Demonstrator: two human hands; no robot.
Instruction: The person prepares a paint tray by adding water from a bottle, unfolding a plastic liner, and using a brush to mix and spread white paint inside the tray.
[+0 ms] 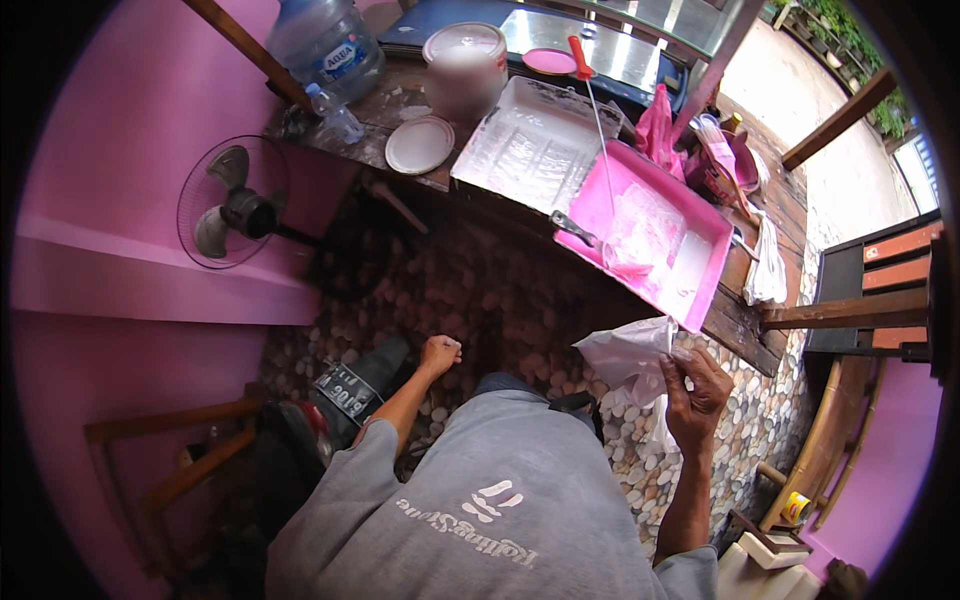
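Observation:
From my right hand, closed at the fingertips, hangs a thin, crumpled white plastic bag, in front of the table's edge. My left hand is over the pebble-patterned floor with its fingers curled in, and nothing shows in it. Nearest to the bag is a pink paint tray with wet pink and white paint inside. A dark-handled scraper lies on its left rim. Beside it sits a white paint-coated tray, and a long-wired tool with a red handle leans across both trays.
On the wooden table stand a paint bucket, a round white lid, a large water bottle and a pink bag. A white cloth drapes over its right edge. A fan and a motorbike are at left.

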